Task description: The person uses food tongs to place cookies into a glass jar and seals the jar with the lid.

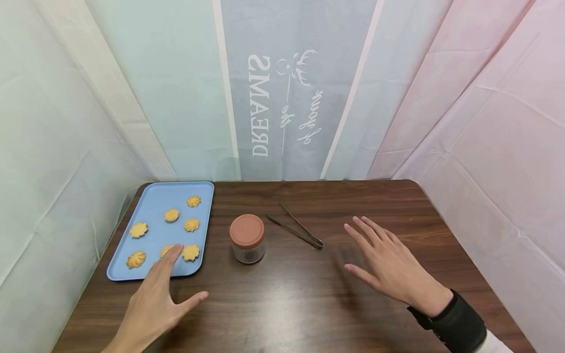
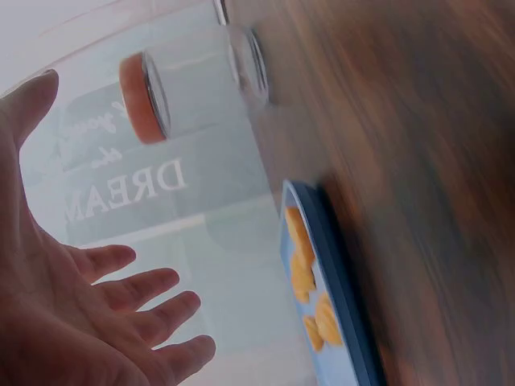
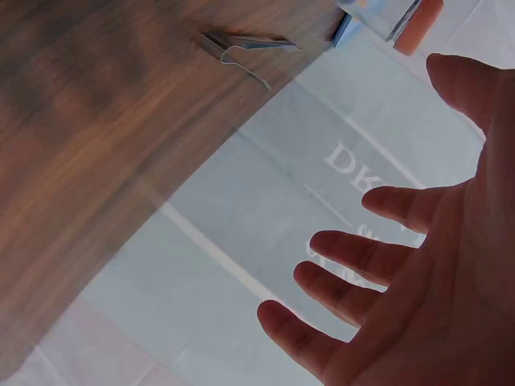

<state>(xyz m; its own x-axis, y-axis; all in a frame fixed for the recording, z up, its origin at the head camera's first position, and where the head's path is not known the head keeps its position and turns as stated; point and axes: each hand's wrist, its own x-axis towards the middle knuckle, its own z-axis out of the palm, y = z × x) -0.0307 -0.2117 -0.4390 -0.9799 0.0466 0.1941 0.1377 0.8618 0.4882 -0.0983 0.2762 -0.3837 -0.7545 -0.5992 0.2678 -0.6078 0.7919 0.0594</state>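
A blue tray (image 1: 154, 206) with several orange cookies (image 1: 192, 224) lies at the table's left. My left hand (image 1: 159, 294) hovers flat over the tray's near edge, fingers straight, holding nothing. A small glass jar with a terracotta lid (image 1: 247, 238) stands just right of the tray. Metal tongs (image 1: 296, 229) lie on the wood beyond the jar. My right hand (image 1: 384, 262) is spread open above the table, right of the tongs, touching nothing. The left wrist view shows the jar lid (image 2: 145, 96) and tray (image 2: 338, 281); the right wrist view shows the tongs (image 3: 245, 50).
The dark wooden table (image 1: 300, 294) is walled on three sides by pale plastic sheeting (image 1: 282, 98) with mirrored lettering. A black cuff (image 1: 454, 323) covers my right wrist.
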